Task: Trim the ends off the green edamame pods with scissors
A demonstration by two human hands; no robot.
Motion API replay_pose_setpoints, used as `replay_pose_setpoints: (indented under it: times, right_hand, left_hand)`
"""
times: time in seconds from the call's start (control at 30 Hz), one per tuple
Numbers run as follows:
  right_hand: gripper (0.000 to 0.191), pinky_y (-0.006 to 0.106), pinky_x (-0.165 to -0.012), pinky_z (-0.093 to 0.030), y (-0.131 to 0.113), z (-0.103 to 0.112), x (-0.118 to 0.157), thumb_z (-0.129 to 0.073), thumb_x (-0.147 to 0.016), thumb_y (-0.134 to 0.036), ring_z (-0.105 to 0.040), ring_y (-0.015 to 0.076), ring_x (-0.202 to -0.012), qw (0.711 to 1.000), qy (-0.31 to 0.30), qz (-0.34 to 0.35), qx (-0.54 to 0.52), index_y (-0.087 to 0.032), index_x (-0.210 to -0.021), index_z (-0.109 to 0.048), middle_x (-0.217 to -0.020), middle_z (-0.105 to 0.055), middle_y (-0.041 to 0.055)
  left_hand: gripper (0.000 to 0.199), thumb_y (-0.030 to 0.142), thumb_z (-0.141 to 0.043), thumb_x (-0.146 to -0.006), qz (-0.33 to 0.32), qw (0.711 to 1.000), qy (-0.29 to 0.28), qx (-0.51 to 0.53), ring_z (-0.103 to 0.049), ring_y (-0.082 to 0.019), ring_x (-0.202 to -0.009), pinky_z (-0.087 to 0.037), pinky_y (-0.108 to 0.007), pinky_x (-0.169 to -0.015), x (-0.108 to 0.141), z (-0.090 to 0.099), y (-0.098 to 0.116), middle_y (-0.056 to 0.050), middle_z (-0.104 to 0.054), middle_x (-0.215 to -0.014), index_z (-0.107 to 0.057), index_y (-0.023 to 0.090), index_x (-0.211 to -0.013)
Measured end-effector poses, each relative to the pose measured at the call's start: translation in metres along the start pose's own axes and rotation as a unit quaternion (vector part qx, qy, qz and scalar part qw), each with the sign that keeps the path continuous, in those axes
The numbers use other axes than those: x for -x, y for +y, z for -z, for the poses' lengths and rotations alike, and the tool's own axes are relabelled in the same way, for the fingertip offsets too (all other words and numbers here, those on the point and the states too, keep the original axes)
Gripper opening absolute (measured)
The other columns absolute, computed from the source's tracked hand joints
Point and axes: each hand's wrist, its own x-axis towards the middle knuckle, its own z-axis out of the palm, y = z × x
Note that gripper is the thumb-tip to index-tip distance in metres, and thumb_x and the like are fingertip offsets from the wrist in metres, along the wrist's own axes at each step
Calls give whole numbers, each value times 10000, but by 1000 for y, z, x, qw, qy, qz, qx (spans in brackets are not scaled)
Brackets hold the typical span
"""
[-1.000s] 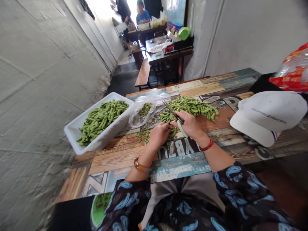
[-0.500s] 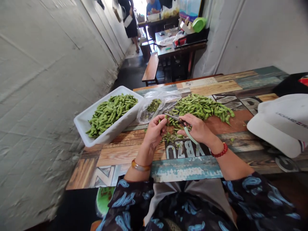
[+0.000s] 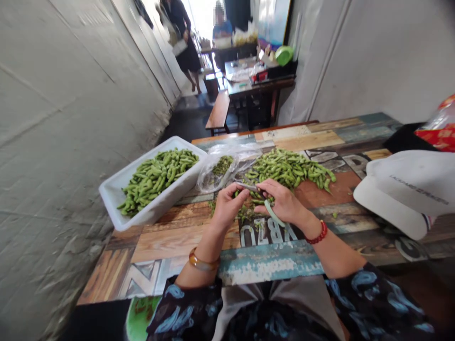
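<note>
Right hand (image 3: 282, 202), palm turned inward at the lower centre, curls partly closed around scissors with pale green handles (image 3: 273, 214); its fingers cover part of the grip, and blur hides how far the blades are apart. They point left to the left hand (image 3: 226, 206), whose wrist slants up from the lower edge, fingers bent inward and thumb near the index fingertip; whether it pinches a pod cannot be told. Loose green bean pods (image 3: 289, 166) lie just beyond the right hand, partly hidden by it; more fill a white rectangular plastic tray (image 3: 178, 188) at centre left. Glare obscures the clear plastic bag (image 3: 207, 179) between them. A round green container (image 3: 137, 318) at lower left is cut off by the frame and partly hidden by the sleeve.
</note>
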Motion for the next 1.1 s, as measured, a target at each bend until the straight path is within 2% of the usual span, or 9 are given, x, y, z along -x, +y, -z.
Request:
replay_pose_setpoints:
  times: [0.23,0.4,0.53,0.6,0.67,0.73,0.83,0.93,1.1]
  right_hand:
    - [479,341,-686,-555,1,-5,0,-820,-749,-333,-579,174,-721,1000,2,-2,24,-190,-1150,-601,-958,-607,59]
    - [409,313,-666,-518,8,-4,3,-789,-788,-330,-556,169,-709,999,-11,1,32,-185,-1128,-616,-903,-597,46]
    - [360,301,-678,-510,10,0,3,-765,-814,-316,-574,165,-726,999,-20,5,44,-194,-1126,-632,-942,-627,58]
    - [357,304,-696,-518,11,2,3,-761,-819,-304,-596,173,-748,999,-17,8,45,-193,-1134,-636,-953,-641,63]
    - [354,313,-710,-528,12,3,3,-760,-821,-304,-616,185,-770,999,-8,10,45,-188,-1133,-640,-944,-651,65]
    - [339,317,-701,-534,12,4,2,-748,-831,-315,-620,188,-761,999,5,4,53,-186,-1127,-642,-930,-654,66]
    - [349,317,-656,-536,12,5,2,-728,-847,-365,-594,172,-689,997,33,-10,70,-188,-1132,-633,-917,-640,62]
    - [409,329,-661,-551,12,4,2,-717,-848,-419,-592,171,-696,996,62,-3,71,-195,-1171,-602,-981,-624,77]
    - [469,346,-678,-574,11,1,2,-733,-828,-447,-610,186,-756,997,58,12,54,-205,-1194,-570,-1057,-609,97]
  left_hand:
    - [160,321,-704,-799,-60,997,5,-53,-508,-128,-687,-383,-227,-634,-1,4,-3,-14,-657,-745,-757,171,-817]
    - [143,293,-694,-804,-96,991,-1,-96,-544,-149,-762,-416,-259,-733,-4,6,-7,-27,-650,-764,-734,158,-779]
    - [135,273,-703,-780,-108,988,7,-113,-511,-134,-736,-399,-253,-713,-6,6,-5,-6,-595,-711,-699,157,-712]
    - [142,280,-717,-762,-86,992,11,-97,-478,-117,-680,-378,-238,-653,-5,5,-5,11,-560,-667,-683,154,-704]
    - [166,308,-731,-749,-37,998,7,-50,-424,-91,-590,-333,-218,-564,-5,5,-5,33,-522,-620,-674,153,-751]
    - [227,350,-745,-738,21,999,0,30,-353,-63,-502,-264,-201,-483,-4,5,-5,59,-478,-579,-652,156,-812]
    - [313,374,-777,-703,79,984,-9,159,-312,-38,-442,-186,-177,-423,-4,5,-2,73,-475,-570,-591,166,-844]
    - [358,343,-808,-659,96,967,-6,234,-345,-27,-434,-171,-157,-397,-4,6,2,43,-577,-646,-547,168,-830]
    - [378,313,-826,-634,97,959,5,264,-360,-16,-422,-191,-141,-387,-4,5,4,27,-628,-688,-540,165,-831]
